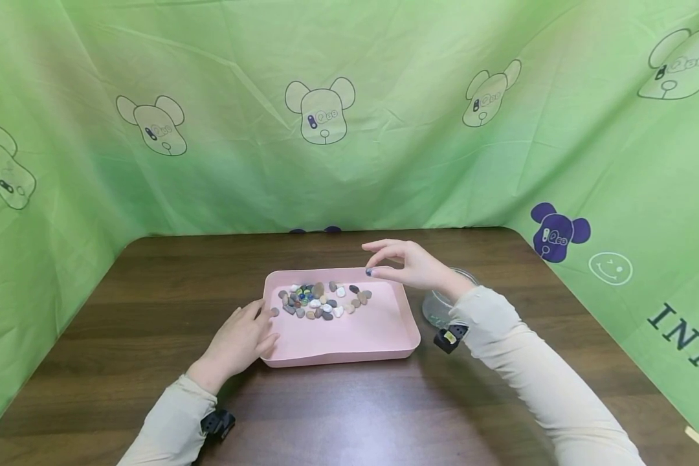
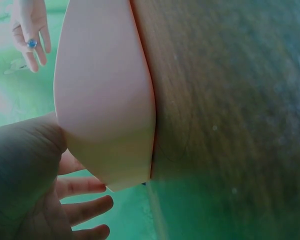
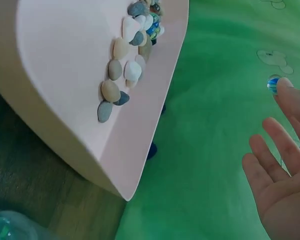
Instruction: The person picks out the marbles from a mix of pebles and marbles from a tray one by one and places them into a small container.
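Observation:
My right hand [image 1: 415, 264] is raised above the back right part of a pink tray [image 1: 378, 336]. Between its thumb and index finger it pinches a blue glass marble [image 3: 273, 85]; the other fingers are spread. My left hand [image 1: 239, 340] is at the tray's left side, fingers loosely extended and touching the rim near the corner. In the tray lie several pebbles [image 3: 111, 91], grey, white, brown and black, with a cluster of glass marbles [image 1: 304, 295] among them at the left. A clear glass jar [image 1: 435, 312] stands just right of the tray, partly hidden by my right forearm.
The tray sits on a dark brown wooden table [image 1: 338, 414]. Green printed cloth [image 1: 384, 181] hangs behind the table and along both sides. Something greenish shows inside the jar in the right wrist view.

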The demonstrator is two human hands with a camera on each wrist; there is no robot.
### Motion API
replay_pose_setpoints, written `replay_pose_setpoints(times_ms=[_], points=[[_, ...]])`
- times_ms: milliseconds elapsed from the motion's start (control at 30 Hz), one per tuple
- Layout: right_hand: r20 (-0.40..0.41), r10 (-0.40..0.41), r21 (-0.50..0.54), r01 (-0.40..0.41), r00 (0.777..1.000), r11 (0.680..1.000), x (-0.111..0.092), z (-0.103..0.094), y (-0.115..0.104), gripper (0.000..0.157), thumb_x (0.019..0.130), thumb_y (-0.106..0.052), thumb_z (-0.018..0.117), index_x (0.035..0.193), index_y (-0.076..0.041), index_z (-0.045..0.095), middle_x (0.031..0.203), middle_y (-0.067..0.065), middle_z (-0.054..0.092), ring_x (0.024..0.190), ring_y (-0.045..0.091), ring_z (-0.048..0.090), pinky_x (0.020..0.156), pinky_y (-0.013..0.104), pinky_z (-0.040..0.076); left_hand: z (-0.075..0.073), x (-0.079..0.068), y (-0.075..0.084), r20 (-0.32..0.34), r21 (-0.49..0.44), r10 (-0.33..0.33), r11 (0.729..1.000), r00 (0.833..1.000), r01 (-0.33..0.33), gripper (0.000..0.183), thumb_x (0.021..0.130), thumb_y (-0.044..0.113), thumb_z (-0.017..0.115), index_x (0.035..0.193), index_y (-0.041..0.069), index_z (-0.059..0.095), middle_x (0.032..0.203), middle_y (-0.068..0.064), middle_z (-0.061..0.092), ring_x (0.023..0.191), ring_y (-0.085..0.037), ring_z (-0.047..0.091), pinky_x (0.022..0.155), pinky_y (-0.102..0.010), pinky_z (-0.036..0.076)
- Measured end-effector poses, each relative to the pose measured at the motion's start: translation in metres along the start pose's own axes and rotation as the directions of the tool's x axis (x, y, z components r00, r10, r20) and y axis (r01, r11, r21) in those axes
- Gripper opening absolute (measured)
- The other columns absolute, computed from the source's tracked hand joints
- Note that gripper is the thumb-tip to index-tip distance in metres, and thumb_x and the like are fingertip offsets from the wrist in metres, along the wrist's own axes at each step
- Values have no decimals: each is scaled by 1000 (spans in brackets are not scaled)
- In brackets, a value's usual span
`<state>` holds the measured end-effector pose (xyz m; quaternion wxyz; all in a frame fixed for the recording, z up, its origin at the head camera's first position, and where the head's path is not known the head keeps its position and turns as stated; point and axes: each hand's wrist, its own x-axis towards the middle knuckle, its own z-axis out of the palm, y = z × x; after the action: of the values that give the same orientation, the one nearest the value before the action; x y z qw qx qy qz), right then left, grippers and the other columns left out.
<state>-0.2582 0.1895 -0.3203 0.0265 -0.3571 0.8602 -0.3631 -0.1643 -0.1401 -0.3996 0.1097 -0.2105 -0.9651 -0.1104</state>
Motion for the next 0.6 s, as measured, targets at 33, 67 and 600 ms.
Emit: replay_pose_setpoints(times_ms=[33,67,600], points=[[-5,2,-5,-2,1000,1000,-1,-1,1,11,86,-17,66,95,-13,71,135,11,54,129,28,47,106,45,40,0,0,0,-3,-1,2,1000,1000,-2,41,84,26,65,116,-1,60,126,-28,53,117,-37,53,100,-53,42],[-10,5,-12,-5,1000,1000,-3,-2,1,11,86,-17,66,95,-14,71,135,11,54,129,28,47,106,46,40,0,0,0,-7,-1,4,1000,1000,-4,41,84,26,65,116,0,60,126,-28,53,117,-37,53,100,-53,42],[-66,84,33,-82,994,996,-26,-9,6,12,85,-18,68,96,-15,70,136,12,53,131,28,45,109,47,35,2,0,-1,-7,-1,14,1000,1000,-14,40,84,25,65,115,-1,61,126,-28,53,117,-37,53,100,-53,42]])
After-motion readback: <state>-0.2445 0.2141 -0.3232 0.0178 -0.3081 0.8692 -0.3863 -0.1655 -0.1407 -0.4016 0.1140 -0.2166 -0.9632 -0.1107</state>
